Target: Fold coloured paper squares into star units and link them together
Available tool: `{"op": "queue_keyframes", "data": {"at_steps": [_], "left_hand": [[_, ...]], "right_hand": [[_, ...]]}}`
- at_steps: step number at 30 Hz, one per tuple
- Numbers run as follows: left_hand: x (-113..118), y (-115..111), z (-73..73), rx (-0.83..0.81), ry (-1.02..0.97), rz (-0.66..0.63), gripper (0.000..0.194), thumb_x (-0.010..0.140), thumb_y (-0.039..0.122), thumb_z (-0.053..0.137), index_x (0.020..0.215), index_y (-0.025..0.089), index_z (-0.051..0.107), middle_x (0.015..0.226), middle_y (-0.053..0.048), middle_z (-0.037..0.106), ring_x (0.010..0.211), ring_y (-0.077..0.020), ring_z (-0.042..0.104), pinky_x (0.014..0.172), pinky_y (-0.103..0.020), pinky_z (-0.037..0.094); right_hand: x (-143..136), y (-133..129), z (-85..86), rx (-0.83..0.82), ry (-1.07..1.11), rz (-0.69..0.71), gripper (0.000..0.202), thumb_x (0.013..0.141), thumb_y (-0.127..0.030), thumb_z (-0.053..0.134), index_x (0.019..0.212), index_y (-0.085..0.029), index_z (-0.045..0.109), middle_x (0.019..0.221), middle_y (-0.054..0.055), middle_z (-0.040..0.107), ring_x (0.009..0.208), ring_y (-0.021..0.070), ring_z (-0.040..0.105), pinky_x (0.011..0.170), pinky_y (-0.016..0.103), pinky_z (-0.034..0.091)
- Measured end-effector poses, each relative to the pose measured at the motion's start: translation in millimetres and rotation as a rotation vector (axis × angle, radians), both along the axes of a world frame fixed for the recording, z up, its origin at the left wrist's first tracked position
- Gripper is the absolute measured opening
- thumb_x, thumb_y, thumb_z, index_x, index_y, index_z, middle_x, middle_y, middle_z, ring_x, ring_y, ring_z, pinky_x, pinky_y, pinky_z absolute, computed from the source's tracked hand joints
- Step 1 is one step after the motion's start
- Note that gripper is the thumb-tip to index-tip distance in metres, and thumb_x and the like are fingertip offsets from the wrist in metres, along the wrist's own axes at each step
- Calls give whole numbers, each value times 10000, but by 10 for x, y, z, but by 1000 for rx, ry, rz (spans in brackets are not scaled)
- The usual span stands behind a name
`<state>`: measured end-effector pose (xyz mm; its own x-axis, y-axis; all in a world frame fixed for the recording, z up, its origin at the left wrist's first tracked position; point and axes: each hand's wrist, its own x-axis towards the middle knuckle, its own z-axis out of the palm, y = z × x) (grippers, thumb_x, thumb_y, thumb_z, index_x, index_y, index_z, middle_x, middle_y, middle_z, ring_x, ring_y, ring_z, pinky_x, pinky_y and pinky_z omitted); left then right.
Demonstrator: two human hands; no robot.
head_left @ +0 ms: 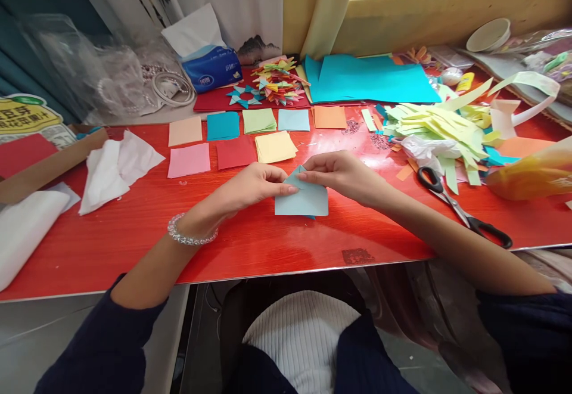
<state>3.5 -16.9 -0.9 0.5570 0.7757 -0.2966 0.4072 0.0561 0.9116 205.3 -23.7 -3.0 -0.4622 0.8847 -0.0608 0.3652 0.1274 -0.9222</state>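
So the red table (250, 251) gives both hands a flat work spot. The pale blue paper (308, 202) sits between the fingers, pinched near its peaked top by left hand (250, 191) and right hand (342, 173), probably to steady the fold; its wide edge hangs below the fingertips.

Matt paper on a glossy red top

The tabletop (250, 245) looks smooth and glossy, its red surface throwing back pale reflections. The folded light-blue sheet (308, 202) and the square note stacks (235, 152) are matt, smooth paper. At the near right, the scissors (456, 208) combine shiny metal blades with black plastic handles. The tissue pack (212, 71) at the far left has a glossy blue plastic wrapper; crumpled tissue (117, 170) nearer on the left is soft white paper. Clear beads on the bracelet (192, 239) look glossy, and the sweater (304, 340) is ribbed knit cloth.
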Motion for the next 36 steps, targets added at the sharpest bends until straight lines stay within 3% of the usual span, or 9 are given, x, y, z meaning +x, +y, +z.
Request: {"op": "queue_keyframes", "data": {"at_steps": [6,16,21,28,32,36], "left_hand": [[28,-10,-3,59,-3,48,331,727,451,693,774,124,661,743,-15,606,696,-114,524,665,-268,396],[15,-5,-11,71,-4,3,280,729,414,689,726,138,638,695,6,559,643,-97,478,618,-255,364],[17,-12,-33,47,-7,-14,279,742,408,681,777,133,651,719,0,559,661,-101,477,635,-263,367],[17,-24,-41,21,-23,-54,261,739,391,674,765,134,646,720,-3,575,665,-109,497,638,-266,378],[18,-25,-23,28,-21,-58,253,725,390,681,725,141,636,690,8,561,640,-103,486,615,-258,367],[12,-12,-26,30,-7,-66,247,713,386,687,710,144,637,674,15,555,628,-100,479,610,-260,358]], "right_hand": [[-8,-3,-17,14,-6,-3,297,841,-403,620,721,-132,622,640,15,543,584,96,449,508,262,285],[18,7,-40,26,-18,29,320,834,-443,618,716,-145,612,652,12,550,596,99,443,500,254,294],[3,-8,-47,33,-14,30,309,841,-457,609,818,-151,644,716,35,598,632,117,493,516,257,323],[-21,-36,-36,80,-19,-21,224,865,-337,580,792,-134,642,711,40,604,627,116,501,535,263,340],[-15,-27,-40,18,1,-30,206,855,-320,580,787,-134,637,717,48,616,625,123,516,534,267,356],[-11,-31,-70,78,-26,-6,208,865,-324,562,802,-139,635,737,51,628,644,129,528,540,269,359]]}}
